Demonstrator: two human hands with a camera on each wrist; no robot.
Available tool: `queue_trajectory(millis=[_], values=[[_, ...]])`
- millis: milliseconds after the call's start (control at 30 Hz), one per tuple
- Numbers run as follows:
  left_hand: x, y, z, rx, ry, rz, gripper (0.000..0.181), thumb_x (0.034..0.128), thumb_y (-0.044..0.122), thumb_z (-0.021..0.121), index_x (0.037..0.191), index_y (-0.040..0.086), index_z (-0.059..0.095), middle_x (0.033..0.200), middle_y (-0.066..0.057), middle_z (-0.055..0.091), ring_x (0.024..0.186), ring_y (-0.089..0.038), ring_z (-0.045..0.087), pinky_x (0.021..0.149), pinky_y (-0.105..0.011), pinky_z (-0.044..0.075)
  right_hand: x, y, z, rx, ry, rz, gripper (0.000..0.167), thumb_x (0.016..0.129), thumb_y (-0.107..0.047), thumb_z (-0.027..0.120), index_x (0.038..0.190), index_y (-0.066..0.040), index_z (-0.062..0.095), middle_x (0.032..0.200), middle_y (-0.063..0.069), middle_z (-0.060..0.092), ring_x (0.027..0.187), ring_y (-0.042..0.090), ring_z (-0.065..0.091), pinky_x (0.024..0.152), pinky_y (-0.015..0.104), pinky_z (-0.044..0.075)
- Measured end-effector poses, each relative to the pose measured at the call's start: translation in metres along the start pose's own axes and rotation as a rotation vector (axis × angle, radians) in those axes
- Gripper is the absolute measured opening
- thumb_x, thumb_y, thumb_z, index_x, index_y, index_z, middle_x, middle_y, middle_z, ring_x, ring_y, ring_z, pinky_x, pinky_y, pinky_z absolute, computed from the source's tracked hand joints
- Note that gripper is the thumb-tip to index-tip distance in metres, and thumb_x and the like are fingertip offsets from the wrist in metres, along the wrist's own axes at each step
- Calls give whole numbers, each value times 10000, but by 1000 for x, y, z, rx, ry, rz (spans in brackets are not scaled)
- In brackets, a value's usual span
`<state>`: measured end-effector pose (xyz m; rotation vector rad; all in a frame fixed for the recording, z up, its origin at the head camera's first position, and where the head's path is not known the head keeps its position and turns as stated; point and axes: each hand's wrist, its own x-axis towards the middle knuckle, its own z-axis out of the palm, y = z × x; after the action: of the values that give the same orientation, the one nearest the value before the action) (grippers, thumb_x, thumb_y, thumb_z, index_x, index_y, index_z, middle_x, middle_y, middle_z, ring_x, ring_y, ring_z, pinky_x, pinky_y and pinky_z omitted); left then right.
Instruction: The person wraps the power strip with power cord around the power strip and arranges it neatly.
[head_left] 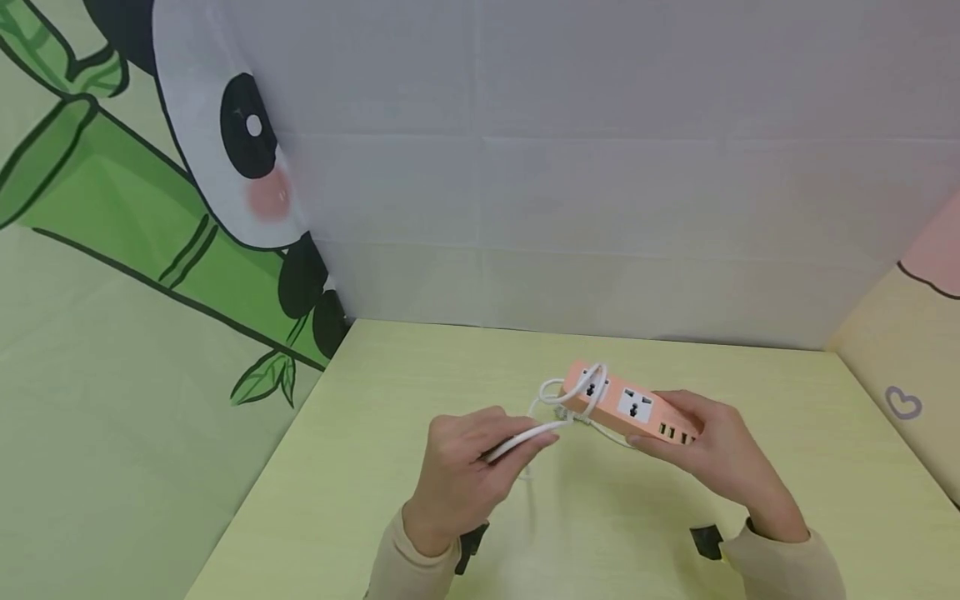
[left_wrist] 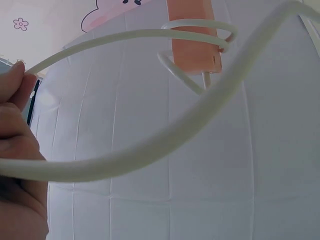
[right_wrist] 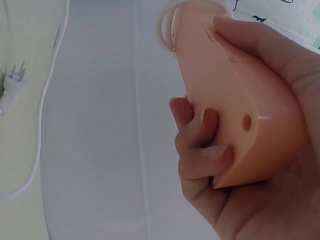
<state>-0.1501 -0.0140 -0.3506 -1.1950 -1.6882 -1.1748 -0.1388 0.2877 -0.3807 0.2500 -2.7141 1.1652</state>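
An orange power strip (head_left: pixel 611 403) with white sockets and USB ports is held up above the table, its far-left end looped by a white cord (left_wrist: pixel 135 155). My right hand (head_left: pixel 716 446) grips its near-right end; in the right wrist view the fingers of the right hand (right_wrist: pixel 260 120) wrap the orange casing (right_wrist: pixel 220 85). My left hand (head_left: pixel 468 467) pinches the white cord between thumb and fingers, left of the strip. In the left wrist view the left hand (left_wrist: pixel 20 165) shows at the left edge, cord running from it to the strip (left_wrist: pixel 195 50). A white two-pin plug (right_wrist: pixel 15 82) shows in the right wrist view.
The pale yellow table (head_left: pixel 360 392) lies below both hands. Black patches (head_left: pixel 707 542) are on it near the right sleeve and by the left sleeve. A grey-white sheet (head_left: pixel 600 192) hangs behind, and a panda-and-bamboo print (head_left: pixel 150 208) covers the left side.
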Motion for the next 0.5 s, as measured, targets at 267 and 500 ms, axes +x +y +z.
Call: queue_trajectory(millis=[267, 500], values=[[1, -2, -1, 51, 0, 67, 108, 938, 211, 738, 904, 112, 763, 606, 59, 409, 493, 16, 290, 466, -54, 248, -1, -2, 3, 28, -80, -74, 407, 801, -333, 876, 1160, -225, 719, 986, -58, 696, 772, 69, 550, 634, 229, 463], [2, -3, 0, 76, 10, 114, 95, 915, 225, 757, 920, 132, 779, 628, 55, 423, 498, 18, 296, 481, -41, 258, -1, -1, 5, 84, -167, -109, 397, 785, -336, 888, 1138, -269, 719, 958, -70, 689, 761, 72, 566, 626, 235, 477]])
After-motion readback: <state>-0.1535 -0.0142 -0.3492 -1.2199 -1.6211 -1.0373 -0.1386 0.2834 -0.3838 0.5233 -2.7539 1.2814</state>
